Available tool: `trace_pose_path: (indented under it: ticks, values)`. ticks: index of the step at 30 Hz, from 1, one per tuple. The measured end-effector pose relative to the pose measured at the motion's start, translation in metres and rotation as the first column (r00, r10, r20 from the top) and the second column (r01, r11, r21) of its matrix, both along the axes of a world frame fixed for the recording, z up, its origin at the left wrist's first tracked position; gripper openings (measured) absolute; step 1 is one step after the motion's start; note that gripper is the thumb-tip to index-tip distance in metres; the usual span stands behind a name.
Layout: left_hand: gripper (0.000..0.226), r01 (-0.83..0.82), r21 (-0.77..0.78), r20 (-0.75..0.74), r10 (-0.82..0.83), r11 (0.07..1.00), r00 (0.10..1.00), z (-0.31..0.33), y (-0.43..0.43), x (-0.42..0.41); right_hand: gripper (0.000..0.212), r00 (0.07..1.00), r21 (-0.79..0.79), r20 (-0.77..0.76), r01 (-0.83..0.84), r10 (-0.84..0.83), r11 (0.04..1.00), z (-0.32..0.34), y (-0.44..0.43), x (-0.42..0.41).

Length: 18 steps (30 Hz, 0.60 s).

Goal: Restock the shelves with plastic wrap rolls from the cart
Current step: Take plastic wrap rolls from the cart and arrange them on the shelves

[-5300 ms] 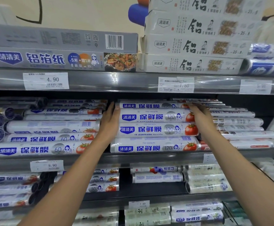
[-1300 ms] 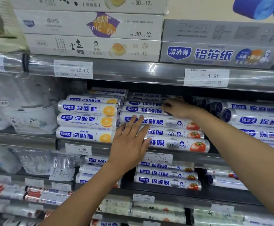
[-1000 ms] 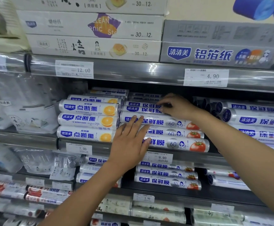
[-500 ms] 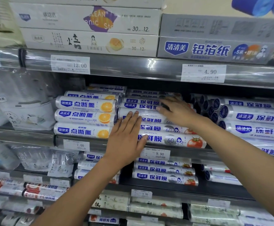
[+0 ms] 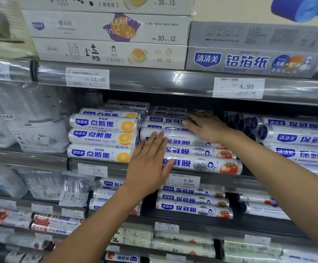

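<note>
Two hands work at the middle shelf (image 5: 40, 158). Of the tomato-label rolls (image 5: 201, 165), three fronts marked 60 show, with more stacked above; the orange-label rolls (image 5: 101, 137) show three in the front face, just to their left. The left hand (image 5: 150, 166) lies flat, fingers straight, across the left ends of the lower tomato-label rolls; the right hand (image 5: 206, 126) rests palm-down, fingers extended, on the upper ones; neither grasps a roll.
</note>
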<state>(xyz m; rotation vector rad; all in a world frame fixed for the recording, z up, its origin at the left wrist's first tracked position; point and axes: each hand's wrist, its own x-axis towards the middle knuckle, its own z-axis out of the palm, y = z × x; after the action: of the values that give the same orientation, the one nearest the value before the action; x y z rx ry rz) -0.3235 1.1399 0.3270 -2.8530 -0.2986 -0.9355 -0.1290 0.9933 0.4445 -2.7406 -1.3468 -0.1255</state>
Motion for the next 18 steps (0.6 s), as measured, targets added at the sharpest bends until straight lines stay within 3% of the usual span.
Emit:
trace_pose_path:
  ticks: [4,9,15,18]
  values:
    - [0.072,0.003,-0.01,-0.017,-0.003,1.0,1.0,0.0,0.0,-0.001,0.102,0.996,-0.045,-0.061,0.056,-0.058,0.997,-0.007,0.006,0.008]
    - [0.07,0.009,-0.012,-0.002,-0.009,1.0,1.0,-0.001,0.0,0.0,0.092,0.999,-0.044,-0.024,0.03,-0.031,0.999,-0.005,0.003,0.006]
    - [0.068,0.008,-0.001,0.004,-0.008,1.0,1.0,-0.003,0.001,0.0,0.068,0.979,-0.018,-0.205,-0.003,-0.001,1.0,0.004,0.0,0.014]
    - [0.067,0.001,0.008,0.001,-0.001,1.0,1.0,-0.003,0.0,-0.001,0.066,0.981,-0.029,-0.193,-0.006,0.001,1.0,0.003,0.001,0.019]
